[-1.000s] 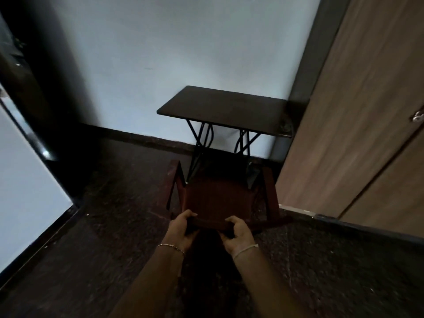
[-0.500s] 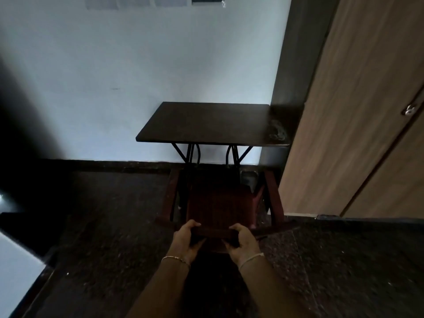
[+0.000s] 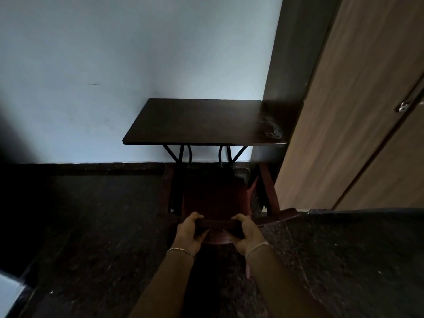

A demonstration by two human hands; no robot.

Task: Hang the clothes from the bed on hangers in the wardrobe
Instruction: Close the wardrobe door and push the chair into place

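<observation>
A dark red plastic chair [image 3: 213,200] stands on the floor in front of me, its seat partly under a small dark table [image 3: 197,121]. My left hand [image 3: 189,231] grips the left end of the chair's top back rail. My right hand [image 3: 249,236] grips the rail's right end. Both thumbs lie on top of the rail and the fingers curl under it. The wardrobe's wooden door [image 3: 358,106] fills the right side and is closed. No clothes, hangers or bed are in view.
The table has black metal legs and stands against a white wall [image 3: 114,65]. A small pale object [image 3: 273,131] lies on the table's right edge. The dark speckled floor [image 3: 96,237] spreads to the left. A door lock [image 3: 403,107] shows at far right.
The view has swung left and closer to the table. The chair has slid further under the table, with both hands still gripping its back rail.
</observation>
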